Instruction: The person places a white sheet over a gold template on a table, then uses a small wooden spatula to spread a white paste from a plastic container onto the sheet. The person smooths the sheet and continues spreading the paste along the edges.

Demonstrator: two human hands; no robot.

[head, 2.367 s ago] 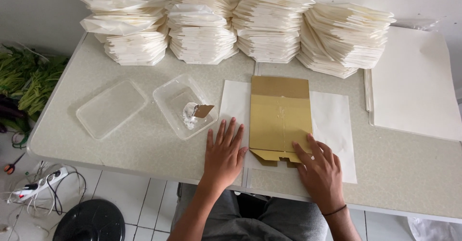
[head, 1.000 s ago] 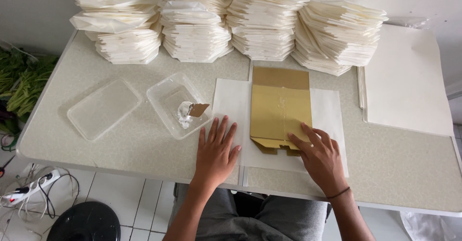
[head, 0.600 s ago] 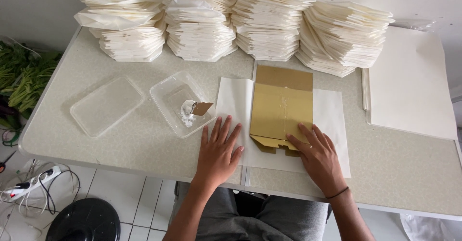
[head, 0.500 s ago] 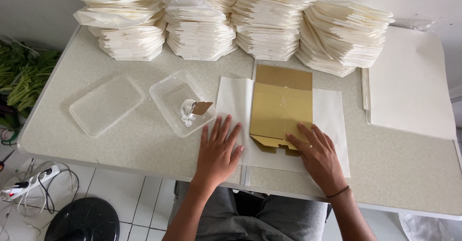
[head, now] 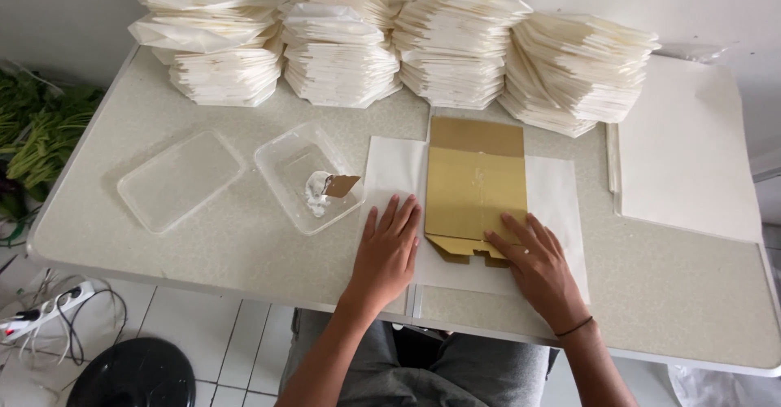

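There is a single view, from a camera worn on the person's head, looking steeply down and forward across the counter [head: 244, 244] toward the wall behind it. It sits close enough that both forearms enter from the bottom edge, yet high enough to take in nearly the whole counter (its right end runs out of frame). The floor [head: 203, 334] shows at lower left, and the person's lap under the near edge.
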